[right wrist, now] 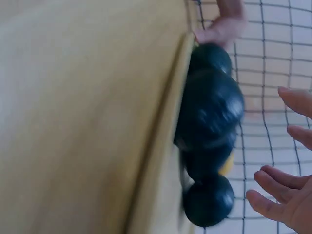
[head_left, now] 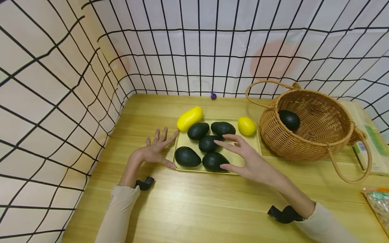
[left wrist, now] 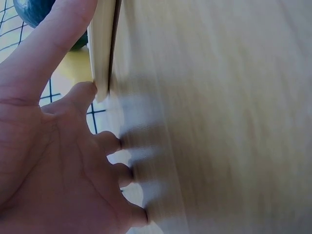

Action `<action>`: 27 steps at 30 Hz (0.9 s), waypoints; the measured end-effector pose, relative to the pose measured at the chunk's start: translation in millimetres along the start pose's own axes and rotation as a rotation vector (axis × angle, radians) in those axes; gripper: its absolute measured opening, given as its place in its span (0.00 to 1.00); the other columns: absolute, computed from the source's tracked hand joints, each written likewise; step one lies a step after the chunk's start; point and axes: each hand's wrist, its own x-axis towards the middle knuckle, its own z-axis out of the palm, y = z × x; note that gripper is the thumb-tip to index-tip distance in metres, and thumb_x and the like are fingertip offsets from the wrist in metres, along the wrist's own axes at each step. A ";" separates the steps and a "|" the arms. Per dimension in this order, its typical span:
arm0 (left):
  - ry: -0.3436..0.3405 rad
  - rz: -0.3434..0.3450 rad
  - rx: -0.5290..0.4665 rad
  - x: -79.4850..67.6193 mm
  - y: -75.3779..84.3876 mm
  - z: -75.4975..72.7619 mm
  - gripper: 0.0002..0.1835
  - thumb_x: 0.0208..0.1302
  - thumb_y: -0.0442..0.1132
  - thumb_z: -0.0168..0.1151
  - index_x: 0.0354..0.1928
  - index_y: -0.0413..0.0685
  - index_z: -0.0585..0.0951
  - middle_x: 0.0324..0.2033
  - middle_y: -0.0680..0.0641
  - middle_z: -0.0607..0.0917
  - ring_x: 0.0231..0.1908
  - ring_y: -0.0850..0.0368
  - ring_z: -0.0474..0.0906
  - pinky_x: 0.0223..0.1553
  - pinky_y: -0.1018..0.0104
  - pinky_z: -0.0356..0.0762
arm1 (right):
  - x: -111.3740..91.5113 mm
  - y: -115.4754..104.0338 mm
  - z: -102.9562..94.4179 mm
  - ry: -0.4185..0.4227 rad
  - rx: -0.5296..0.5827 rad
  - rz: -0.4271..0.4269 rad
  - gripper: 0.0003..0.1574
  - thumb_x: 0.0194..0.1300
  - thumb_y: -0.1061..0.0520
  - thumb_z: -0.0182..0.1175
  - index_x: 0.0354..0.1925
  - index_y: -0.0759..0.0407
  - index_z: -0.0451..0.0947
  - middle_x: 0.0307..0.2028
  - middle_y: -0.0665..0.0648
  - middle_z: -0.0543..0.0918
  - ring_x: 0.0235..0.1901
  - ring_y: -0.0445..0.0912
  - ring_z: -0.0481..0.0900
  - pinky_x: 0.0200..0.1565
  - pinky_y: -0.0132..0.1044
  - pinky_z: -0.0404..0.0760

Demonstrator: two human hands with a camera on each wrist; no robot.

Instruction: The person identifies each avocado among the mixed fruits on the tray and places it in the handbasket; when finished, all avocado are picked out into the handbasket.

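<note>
A shallow yellow tray (head_left: 254,143) holds several dark green avocados, a long yellow mango-like fruit (head_left: 189,118) at its back left corner and a lemon (head_left: 247,126) at its back right. My left hand (head_left: 152,152) is spread beside the tray's left side, thumb and index fingertip at its rim. In the left wrist view, the other fingertips (left wrist: 127,174) rest on the table. Over the tray's right half hovers my right hand (head_left: 255,165), fingers parted and holding nothing. Its fingertips overlap the middle avocado (head_left: 207,144) and front avocado (head_left: 213,162) in the head view; the right wrist view shows a gap.
Right of the tray stands a wicker basket (head_left: 273,138) with one avocado (head_left: 289,120) inside. Behind it lies a pale green package (head_left: 372,148), and a clear bag (head_left: 378,204) sits at the right edge. Black wire grid (head_left: 199,44) encloses the table's back and left.
</note>
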 end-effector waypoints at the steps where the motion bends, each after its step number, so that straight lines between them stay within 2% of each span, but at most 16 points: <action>1: 0.000 0.000 0.000 0.1 0.0 0.0 0.71 0.52 0.58 0.80 0.84 0.62 0.35 0.78 0.34 0.18 0.76 0.30 0.08 0.67 0.19 0.13 | 0.2 -0.2 4.2 -0.018 0.007 0.004 0.43 0.64 0.51 0.74 0.74 0.45 0.71 0.73 0.62 0.67 0.70 0.59 0.69 0.63 0.66 0.76; 5: 0.002 -0.001 0.002 0.4 -0.2 -0.1 0.71 0.52 0.59 0.80 0.84 0.62 0.36 0.78 0.34 0.18 0.76 0.30 0.08 0.68 0.19 0.13 | 1.5 -0.6 17.6 -0.064 0.025 0.022 0.40 0.64 0.50 0.74 0.72 0.44 0.75 0.67 0.58 0.72 0.66 0.54 0.72 0.62 0.59 0.77; 12: -0.001 -0.003 0.002 0.4 -0.4 -0.3 0.71 0.52 0.58 0.80 0.84 0.62 0.36 0.78 0.34 0.18 0.76 0.31 0.07 0.67 0.20 0.12 | 3.8 1.6 30.3 -0.078 0.007 0.028 0.36 0.61 0.55 0.76 0.67 0.44 0.80 0.61 0.57 0.75 0.61 0.51 0.73 0.58 0.53 0.78; 19: 0.000 0.002 -0.014 0.4 -0.6 0.6 0.71 0.52 0.58 0.81 0.84 0.62 0.36 0.78 0.34 0.18 0.76 0.31 0.08 0.67 0.20 0.11 | 5.8 7.3 33.8 -0.086 -0.019 0.038 0.33 0.61 0.55 0.75 0.64 0.41 0.82 0.58 0.54 0.76 0.59 0.48 0.74 0.56 0.49 0.79; 27: 0.009 0.011 -0.008 -0.3 -0.3 0.5 0.71 0.51 0.58 0.81 0.84 0.62 0.37 0.78 0.34 0.18 0.76 0.31 0.08 0.67 0.20 0.12 | 8.7 9.5 32.8 -0.086 -0.021 0.011 0.34 0.58 0.55 0.77 0.63 0.41 0.83 0.56 0.53 0.77 0.56 0.47 0.75 0.52 0.44 0.79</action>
